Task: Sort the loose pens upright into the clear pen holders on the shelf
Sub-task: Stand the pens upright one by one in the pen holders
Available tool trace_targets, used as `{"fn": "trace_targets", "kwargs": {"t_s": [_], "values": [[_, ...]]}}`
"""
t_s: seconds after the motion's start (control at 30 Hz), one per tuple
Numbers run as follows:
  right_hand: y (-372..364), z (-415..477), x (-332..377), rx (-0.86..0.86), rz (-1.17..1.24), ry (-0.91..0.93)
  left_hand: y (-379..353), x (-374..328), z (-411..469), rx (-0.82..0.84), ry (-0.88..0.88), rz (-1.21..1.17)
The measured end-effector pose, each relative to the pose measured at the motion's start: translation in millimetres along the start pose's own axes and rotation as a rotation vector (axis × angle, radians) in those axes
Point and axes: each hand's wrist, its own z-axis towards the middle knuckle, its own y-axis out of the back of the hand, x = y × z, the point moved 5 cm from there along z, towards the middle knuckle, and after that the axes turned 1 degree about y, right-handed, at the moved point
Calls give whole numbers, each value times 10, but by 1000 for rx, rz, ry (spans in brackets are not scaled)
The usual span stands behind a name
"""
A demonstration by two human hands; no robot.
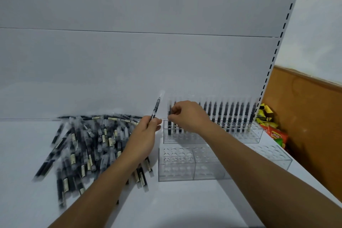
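A: Entry: left hand (146,135)?
B: One pen (156,108) is gripped upright, just left of the rear pen holder (249,138).
A: Entry: right hand (187,116)?
B: A second pen (169,124) is pinched, standing in that holder's left end. The loose pens (88,144) are heaped further left.

Loose pens (88,146) lie left of the holders (187,163); standing pens (231,116) fill the rear holder (253,135).

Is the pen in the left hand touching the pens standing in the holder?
Apart. The head view shows white backing between the raised pen and the standing pens.
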Motion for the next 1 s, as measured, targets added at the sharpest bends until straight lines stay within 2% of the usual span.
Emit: {"fn": "trace_targets", "kwargs": {"t_s": [0.1,0.17,0.23,0.27,0.33,0.47,0.57,0.67,0.83,1.0], "values": [[144,-99,-13,-72,80,23,101,-67,-53,-13,-129,188],[225,-166,4,-108,316,34,114,-121,-85,23,-208,289],[235,-221,41,-6,596,6,96,-164,-100,76,-255,379],[232,-238,55,43,658,-10,83,-186,-102,97,-271,420],[227,-254,59,63,697,-30,42,-229,-104,136,-300,504],[312,-268,-2,-41,793,-46,-24,-270,-139,180,-338,635],[511,-236,-139,-194,760,-61,39,-182,-121,218,-302,744],[605,-190,-240,-297,586,-51,52,-80,-128,328,-232,851],[471,-127,-179,-263,367,8,-10,-56,-171,390,-193,922],[400,-49,-108,-252,312,34,-10,-43,-162,404,-182,924]]}}
